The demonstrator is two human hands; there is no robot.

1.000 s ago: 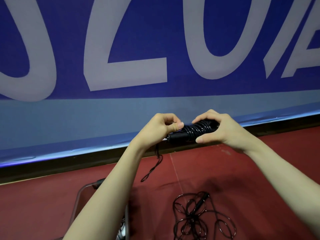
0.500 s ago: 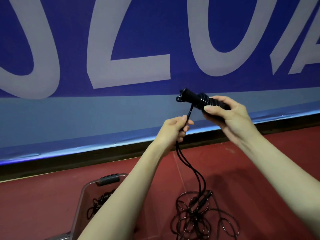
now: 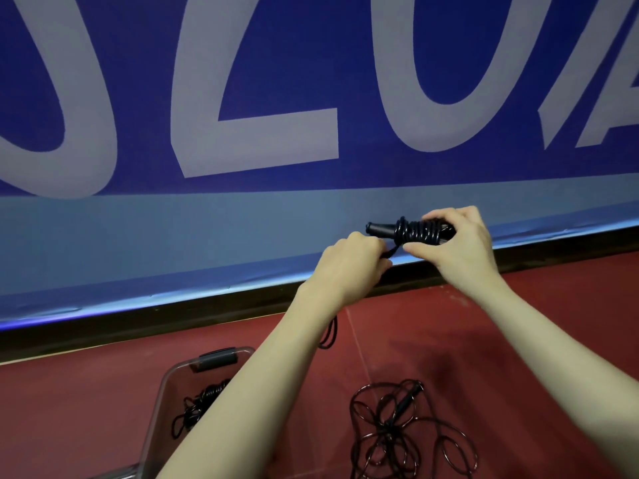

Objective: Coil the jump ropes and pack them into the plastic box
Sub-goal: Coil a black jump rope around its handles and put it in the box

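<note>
Head view, only cam I've got. R hand (image 3: 460, 247) holds the handles (image 3: 408, 231) level in front of the wall banner (image 3: 242, 98), thumb below and fingers (image 3: 446, 216) curled over the top, w/ the cord wound round them in tight glossy black turns. L hand (image 3: 349, 262) sits just beside and below, curled fingers pinching the free cord (image 3: 390, 252) right where it leaves the bundle.

Change vs half a sec ago: the bundle was tipped up then, w/ a long strand running down to the floor; now it's level, L hand is close in, and only a short loop (image 3: 328, 335) hangs under the L wrist. I read that as the last turns going on, so this rope is nearly ready to pack.

Materials: cord is thin, slick, springy, prob. PVC. Handles are matte black, tapered.

Box (image 3: 162, 395) sits low left on the red floor (image 3: 518, 323): clear plastic, rounded corners, grey latch. One wrapped rope (image 3: 204, 397) already lies inside. Another rope (image 3: 408, 430) lies loose in tangled rings on the floor, right of the box, still to do.
</note>
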